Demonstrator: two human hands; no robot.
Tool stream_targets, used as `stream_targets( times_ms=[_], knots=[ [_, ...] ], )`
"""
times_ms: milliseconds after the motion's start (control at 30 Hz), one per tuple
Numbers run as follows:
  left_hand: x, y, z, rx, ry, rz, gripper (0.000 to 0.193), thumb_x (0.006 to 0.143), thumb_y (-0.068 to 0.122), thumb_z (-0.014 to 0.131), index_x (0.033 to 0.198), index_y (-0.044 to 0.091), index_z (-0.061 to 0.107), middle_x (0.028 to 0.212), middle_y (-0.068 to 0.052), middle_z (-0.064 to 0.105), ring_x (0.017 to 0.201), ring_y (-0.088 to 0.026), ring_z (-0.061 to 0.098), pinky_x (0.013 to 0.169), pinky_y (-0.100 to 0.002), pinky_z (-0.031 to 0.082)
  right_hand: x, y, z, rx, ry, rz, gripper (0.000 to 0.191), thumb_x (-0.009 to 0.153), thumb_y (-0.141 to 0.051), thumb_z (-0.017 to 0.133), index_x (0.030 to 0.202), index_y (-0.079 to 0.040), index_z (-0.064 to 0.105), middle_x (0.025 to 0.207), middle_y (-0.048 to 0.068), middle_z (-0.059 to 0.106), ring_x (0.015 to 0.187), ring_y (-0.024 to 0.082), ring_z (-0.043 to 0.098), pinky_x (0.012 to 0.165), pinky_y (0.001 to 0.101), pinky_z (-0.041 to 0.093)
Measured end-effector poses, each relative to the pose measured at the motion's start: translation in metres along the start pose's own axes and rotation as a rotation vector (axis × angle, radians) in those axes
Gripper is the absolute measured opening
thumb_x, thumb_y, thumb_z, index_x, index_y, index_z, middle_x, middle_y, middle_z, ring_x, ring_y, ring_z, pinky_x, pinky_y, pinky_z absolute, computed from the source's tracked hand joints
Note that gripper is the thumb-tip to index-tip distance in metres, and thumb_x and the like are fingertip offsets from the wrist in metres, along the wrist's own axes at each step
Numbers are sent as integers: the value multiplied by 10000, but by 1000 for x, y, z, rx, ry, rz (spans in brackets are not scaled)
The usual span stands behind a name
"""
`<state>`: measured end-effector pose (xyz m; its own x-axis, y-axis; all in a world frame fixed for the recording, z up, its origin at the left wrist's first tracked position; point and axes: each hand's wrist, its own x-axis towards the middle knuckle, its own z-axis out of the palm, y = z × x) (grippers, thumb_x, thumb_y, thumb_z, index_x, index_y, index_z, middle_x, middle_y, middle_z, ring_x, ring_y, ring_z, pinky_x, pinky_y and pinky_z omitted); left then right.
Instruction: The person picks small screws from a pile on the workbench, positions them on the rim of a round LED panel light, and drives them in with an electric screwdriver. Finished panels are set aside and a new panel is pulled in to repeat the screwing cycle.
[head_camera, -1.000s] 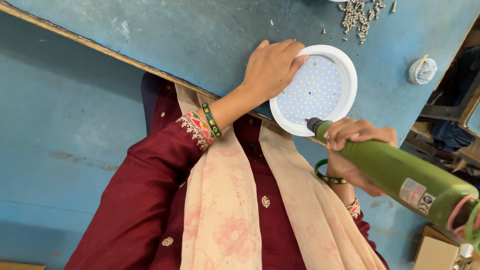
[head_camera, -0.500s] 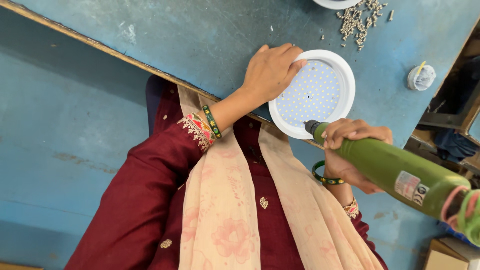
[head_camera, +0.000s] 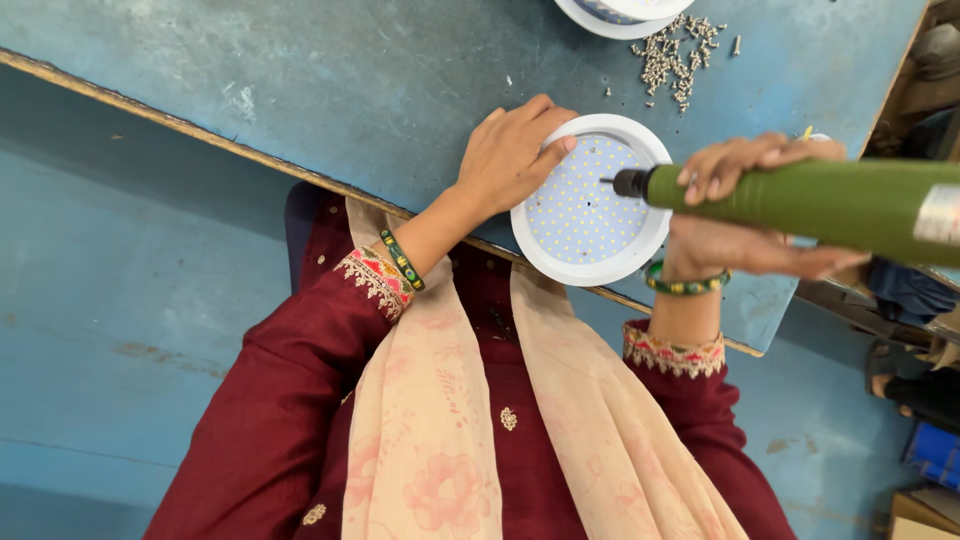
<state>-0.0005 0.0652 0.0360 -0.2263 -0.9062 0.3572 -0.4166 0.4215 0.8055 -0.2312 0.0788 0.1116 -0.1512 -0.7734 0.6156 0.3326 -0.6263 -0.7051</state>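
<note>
At frame centre, the round white LED panel (head_camera: 590, 200) is pinned at the table edge (head_camera: 300, 180) by the left hand (head_camera: 515, 150), while the green electric screwdriver (head_camera: 820, 205), clasped by the right hand (head_camera: 745, 215), could slip and scar the diodes.

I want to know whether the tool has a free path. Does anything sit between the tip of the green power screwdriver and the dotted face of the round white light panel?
Nothing visible does. The green power screwdriver in the right hand points its tip over the open dotted face of the round white light panel. The left hand rests on the panel's far rim, away from the tip.
</note>
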Motion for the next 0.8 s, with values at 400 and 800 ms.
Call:
stream_targets(
  times_ms=[400, 800],
  knots=[
    [1, 0, 6, 25, 4, -17, 251, 1025, 315, 590, 1195, 163, 693, 1041, -26, 645, 952, -257, 655, 862, -418, 456, 22, 19, 29, -37, 8, 27, 911, 837, -894, 334, 1065, -21, 457, 698, 158, 461, 491, 253, 484, 458, 374, 463],
    [1, 4, 15, 16, 43, 38, 210, 906, 170, 697, 1103, 99, 680, 1016, -62, 568, 1007, -266, 591, 879, -419, 424, 13, 29, 19, -40, 71, 79, 918, 833, -878, 393, 1105, -4, 448, 753, 165, 482, 542, 244, 493, 481, 358, 473]
  ],
)
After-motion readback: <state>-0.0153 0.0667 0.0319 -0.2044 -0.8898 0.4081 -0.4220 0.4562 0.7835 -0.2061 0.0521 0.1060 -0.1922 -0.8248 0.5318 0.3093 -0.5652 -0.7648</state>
